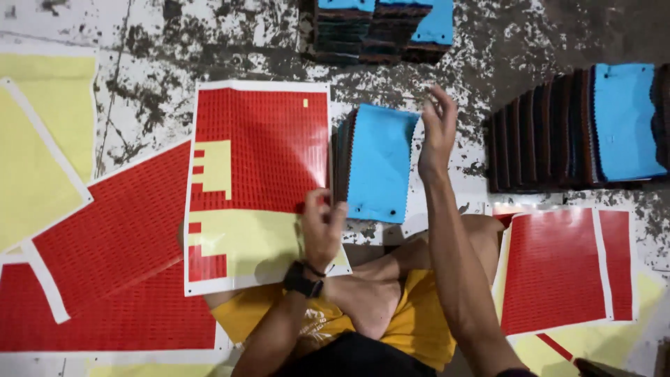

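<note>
Nearest the camera, the person is sitting on the floor (160, 49) in yellow shorts, knees up, with both arms reaching forward.

The left hand (322, 227), wearing a dark wristband, is resting on the lower right part of a red sticker sheet (262, 150). Its fingers (317, 206) are curling closed and pinching at the sheet's right edge, seemingly at one small red sticker, though what exactly is between them is too small to tell. This sheet is lying across the person's left knee and the floor; much of its lower part and a stepped patch at the left are showing bare yellow backing.

The right hand (437, 132) is hovering just right of a blue swatch stack (380, 164), which is lying on the floor just beyond the knees, between the two hands. Its fingers (443, 105) are spread loosely open and holding nothing visible.

To the left, more red sheets (105, 230) are overlapping on the floor, with yellow backing sheets (42, 139) beyond them. To the right, another red sheet (558, 269) is lying beside the right leg.

Farther off, a fanned row of dark swatches (544, 132) topped in blue is lying at the right, and another pile of swatches (380, 28) is sitting at the top edge.
</note>
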